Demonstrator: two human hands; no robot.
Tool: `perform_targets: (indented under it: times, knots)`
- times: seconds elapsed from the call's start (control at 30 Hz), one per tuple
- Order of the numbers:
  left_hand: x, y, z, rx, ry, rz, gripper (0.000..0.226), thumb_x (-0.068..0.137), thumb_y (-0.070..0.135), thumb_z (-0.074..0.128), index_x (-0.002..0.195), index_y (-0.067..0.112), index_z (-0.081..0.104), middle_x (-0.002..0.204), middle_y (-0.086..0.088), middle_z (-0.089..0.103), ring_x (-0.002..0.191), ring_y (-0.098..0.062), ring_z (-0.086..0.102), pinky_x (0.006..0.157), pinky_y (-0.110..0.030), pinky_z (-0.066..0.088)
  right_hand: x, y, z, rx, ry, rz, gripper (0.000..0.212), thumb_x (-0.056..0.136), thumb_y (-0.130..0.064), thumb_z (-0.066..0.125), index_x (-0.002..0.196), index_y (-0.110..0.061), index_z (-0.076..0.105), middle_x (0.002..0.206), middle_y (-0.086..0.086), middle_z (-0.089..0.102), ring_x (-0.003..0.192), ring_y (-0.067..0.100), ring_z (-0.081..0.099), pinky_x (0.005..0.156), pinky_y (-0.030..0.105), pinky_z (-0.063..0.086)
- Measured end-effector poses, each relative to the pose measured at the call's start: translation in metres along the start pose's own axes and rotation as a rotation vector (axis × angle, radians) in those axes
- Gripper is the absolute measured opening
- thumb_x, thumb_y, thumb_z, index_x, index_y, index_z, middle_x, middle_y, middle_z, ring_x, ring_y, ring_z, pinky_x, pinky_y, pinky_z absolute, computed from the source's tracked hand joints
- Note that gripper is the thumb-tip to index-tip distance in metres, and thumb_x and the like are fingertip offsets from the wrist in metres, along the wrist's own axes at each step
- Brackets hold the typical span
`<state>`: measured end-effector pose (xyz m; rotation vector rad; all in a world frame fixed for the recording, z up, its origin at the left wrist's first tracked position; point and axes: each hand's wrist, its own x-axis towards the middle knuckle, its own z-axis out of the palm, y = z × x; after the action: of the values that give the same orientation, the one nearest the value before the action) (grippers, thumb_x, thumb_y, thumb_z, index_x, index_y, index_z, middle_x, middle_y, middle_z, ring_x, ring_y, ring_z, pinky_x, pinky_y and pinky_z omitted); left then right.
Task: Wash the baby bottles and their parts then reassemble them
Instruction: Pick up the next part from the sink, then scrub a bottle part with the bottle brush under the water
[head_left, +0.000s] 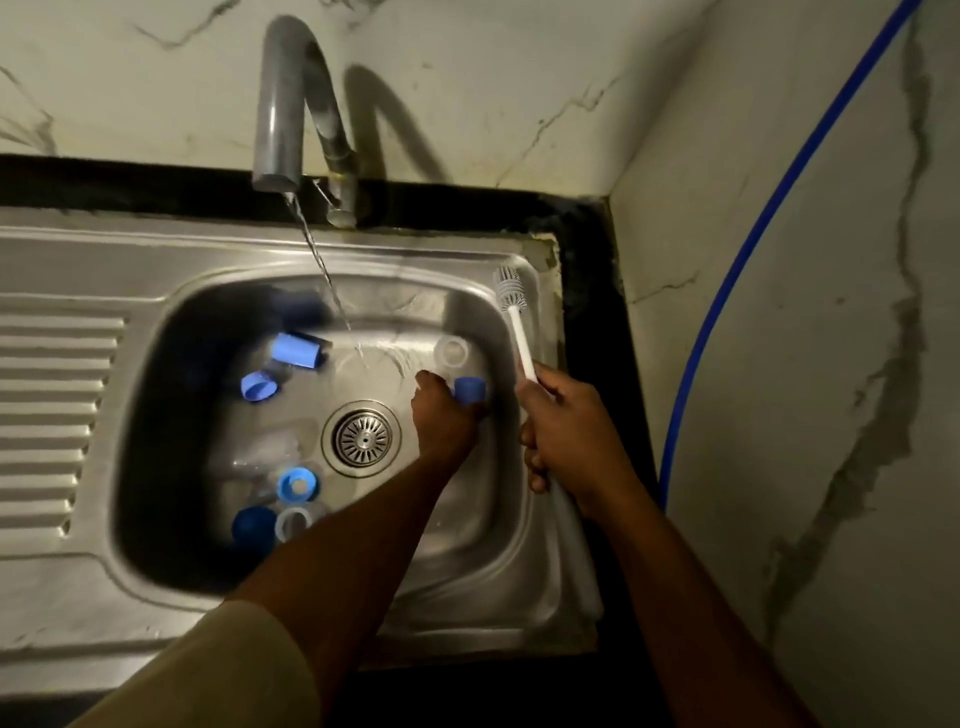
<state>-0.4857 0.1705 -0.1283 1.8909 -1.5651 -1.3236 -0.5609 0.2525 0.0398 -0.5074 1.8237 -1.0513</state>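
Observation:
My left hand (441, 415) reaches into the steel sink (171, 364) and grips a blue part (470, 389) at the basin's right side. A clear ring-shaped part (451, 352) lies just beyond it. My right hand (566, 431) holds the white handle of a bottle brush (511, 293), whose grey bristle head points up over the sink's right rim. More parts lie in the basin: a light blue cap (296, 351), a blue collar (258, 387), a blue ring (297, 485), a dark blue cap (253, 525), a clear ring (293, 524) and a clear bottle (270, 447), blurred.
The grey tap (280, 104) runs a thin stream of water into the basin behind the drain (362, 438). A ribbed draining board (52, 415) lies on the left. A marble wall with a blue hose (727, 291) stands close on the right.

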Motion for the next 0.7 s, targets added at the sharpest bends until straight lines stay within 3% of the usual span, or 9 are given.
perform_targets:
  times: [0.17, 0.33, 0.4, 0.5, 0.57, 0.63, 0.7]
  knots:
    - [0.006, -0.003, 0.012, 0.014, 0.031, -0.027, 0.036, 0.078, 0.010, 0.080, 0.105, -0.002, 0.060, 0.101, -0.018, 0.067, 0.095, -0.032, 0.063, 0.070, -0.025, 0.037, 0.004, 0.000, -0.003, 0.040, -0.015, 0.039, 0.020, 0.103, -0.022, 0.048, 0.097, -0.036, 0.062, 0.050, 0.000, 0.042, 0.037, 0.011, 0.037, 0.038, 0.025, 0.037]
    - [0.005, -0.008, 0.012, 0.043, 0.072, 0.025, 0.026, 0.084, 0.016, 0.075, 0.100, 0.004, 0.059, 0.094, -0.010, 0.064, 0.083, -0.021, 0.055, 0.068, -0.028, 0.035, 0.005, 0.001, -0.005, 0.061, -0.011, 0.056, 0.025, 0.104, -0.022, 0.049, 0.092, -0.041, 0.060, 0.049, -0.002, 0.040, 0.037, 0.011, 0.036, 0.038, 0.024, 0.036]
    - [0.001, -0.014, 0.015, 0.096, 0.061, 0.027, 0.020, 0.089, 0.022, 0.070, 0.094, 0.008, 0.058, 0.089, -0.006, 0.061, 0.079, -0.016, 0.050, 0.068, -0.025, 0.032, 0.005, 0.005, -0.003, 0.056, -0.012, 0.063, 0.021, 0.103, -0.022, 0.049, 0.095, -0.036, 0.063, 0.048, -0.002, 0.039, 0.036, 0.011, 0.035, 0.038, 0.023, 0.037]
    - [-0.003, -0.025, 0.019, 0.154, -0.013, 0.044, 0.018, 0.090, 0.017, 0.066, 0.077, 0.013, 0.054, 0.077, -0.003, 0.056, 0.075, -0.018, 0.058, 0.051, -0.020, 0.025, 0.003, 0.009, 0.004, 0.025, -0.014, 0.065, 0.019, 0.103, -0.022, 0.050, 0.095, -0.031, 0.065, 0.049, -0.002, 0.040, 0.035, 0.010, 0.035, 0.036, 0.022, 0.036]
    - [-0.002, -0.026, 0.018, 0.150, -0.029, 0.051, 0.020, 0.088, 0.012, 0.065, 0.073, 0.013, 0.051, 0.075, -0.003, 0.056, 0.073, -0.020, 0.058, 0.048, -0.018, 0.027, 0.002, 0.010, 0.008, 0.000, -0.021, 0.064, 0.016, 0.103, -0.020, 0.050, 0.095, -0.021, 0.064, 0.050, -0.001, 0.040, 0.034, 0.010, 0.035, 0.035, 0.021, 0.035]
    - [-0.001, -0.025, 0.013, 0.114, -0.023, 0.056, 0.019, 0.087, 0.010, 0.064, 0.074, 0.013, 0.051, 0.076, -0.005, 0.057, 0.071, -0.020, 0.054, 0.055, -0.019, 0.028, -0.001, 0.011, 0.012, -0.021, -0.031, 0.073, 0.017, 0.103, -0.020, 0.050, 0.098, -0.010, 0.063, 0.049, 0.000, 0.040, 0.033, 0.010, 0.035, 0.034, 0.020, 0.034]
    - [-0.001, -0.024, 0.007, 0.085, -0.033, 0.073, 0.012, 0.087, 0.012, 0.065, 0.078, 0.010, 0.057, 0.081, -0.010, 0.064, 0.076, -0.026, 0.059, 0.066, -0.026, 0.035, -0.004, 0.012, 0.015, -0.033, -0.046, 0.089, 0.018, 0.103, -0.021, 0.049, 0.099, -0.011, 0.064, 0.049, 0.000, 0.041, 0.033, 0.010, 0.036, 0.035, 0.020, 0.034]
